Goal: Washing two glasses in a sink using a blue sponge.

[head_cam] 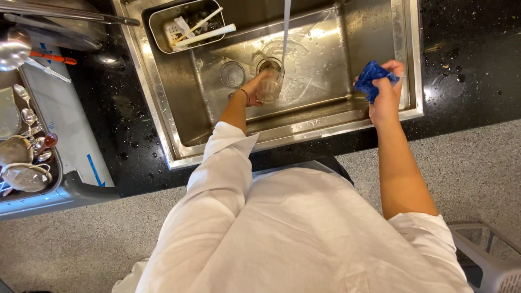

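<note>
Our white shirt (304,233) fills the near part of the view, sleeves rolled above the forearms. Beyond it lies the black speckled countertop (472,65), dotted with water drops, and set into it the stainless steel sink (163,103), the largest thing around our hands. Far to the left of our grip sits a grey dish tray (65,187) loaded with metal lids and spoons (24,116).

Our left hand (252,93) is closed around a clear drinking glass (269,81), fingers wrapped about its side, holding it upright low in the sink basin under a thin stream of tap water (285,30) that falls straight into its mouth. Just left of the held glass lies the round sink drain (232,74). Above and left of it, a small steel container (187,24) in the sink's corner holds chopsticks and utensils.

Our right hand (386,95) is clenched tight on a blue scrubbing cloth (374,78), over the sink's right rim, well apart from the glass.
</note>
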